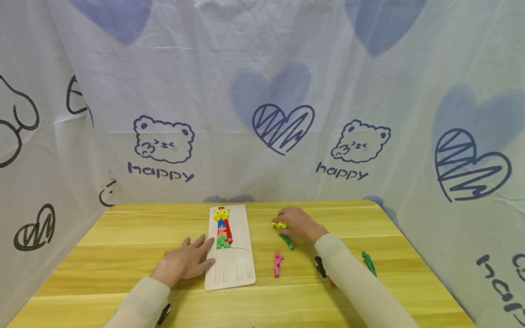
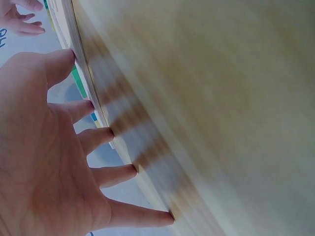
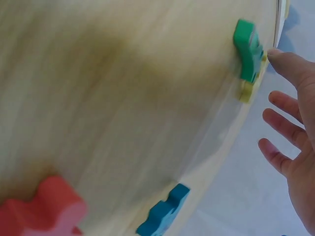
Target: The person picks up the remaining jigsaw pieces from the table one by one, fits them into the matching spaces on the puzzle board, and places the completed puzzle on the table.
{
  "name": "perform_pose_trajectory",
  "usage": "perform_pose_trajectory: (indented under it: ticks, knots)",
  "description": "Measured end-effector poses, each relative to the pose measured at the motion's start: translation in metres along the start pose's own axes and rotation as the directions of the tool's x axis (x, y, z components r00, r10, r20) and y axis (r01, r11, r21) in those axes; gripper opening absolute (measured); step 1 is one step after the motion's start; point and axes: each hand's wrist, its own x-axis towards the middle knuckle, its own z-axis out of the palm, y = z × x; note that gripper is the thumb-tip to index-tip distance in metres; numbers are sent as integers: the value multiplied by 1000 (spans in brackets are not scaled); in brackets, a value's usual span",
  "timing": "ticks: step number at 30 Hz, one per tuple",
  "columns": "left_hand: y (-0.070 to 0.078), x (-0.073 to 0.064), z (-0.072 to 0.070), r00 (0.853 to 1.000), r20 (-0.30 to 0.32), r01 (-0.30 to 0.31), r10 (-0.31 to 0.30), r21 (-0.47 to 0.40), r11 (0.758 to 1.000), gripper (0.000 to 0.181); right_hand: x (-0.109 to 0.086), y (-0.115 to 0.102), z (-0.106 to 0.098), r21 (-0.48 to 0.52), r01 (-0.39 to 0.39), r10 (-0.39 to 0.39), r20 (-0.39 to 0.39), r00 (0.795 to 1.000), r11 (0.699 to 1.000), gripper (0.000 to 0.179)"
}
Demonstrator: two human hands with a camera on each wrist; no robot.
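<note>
One yellow piece [image 1: 279,225] just under right grip [image 1: 301,223], beside green piece [image 1: 288,243].

A partly filled giraffe board [image 1: 241,232] lies near loose coloured pieces [image 1: 277,265].

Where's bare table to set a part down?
Free table: far left, between board and left edge, beyond left hand; far right, between right hand and right edge, beyond outer green piece; near middle, between sleeves.
Crowded: around right hand, with yellow piece, inner green piece; pink piece nearer; red piece by right sleeve.
</note>
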Motion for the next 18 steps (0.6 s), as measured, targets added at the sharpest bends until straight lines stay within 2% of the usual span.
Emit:
perform_pose_trajectory:
  ticks: [7,18]
  knots:
    - [0,-1,-1,1000,2,-2,2,-4,1000,69,-1,7,6,10,-49,49,17,999,999,33]
    - [0,0,-1,1000,3,-1,1,-5,1000,69,1,4,8,42,-101,100,22,995,994,32]
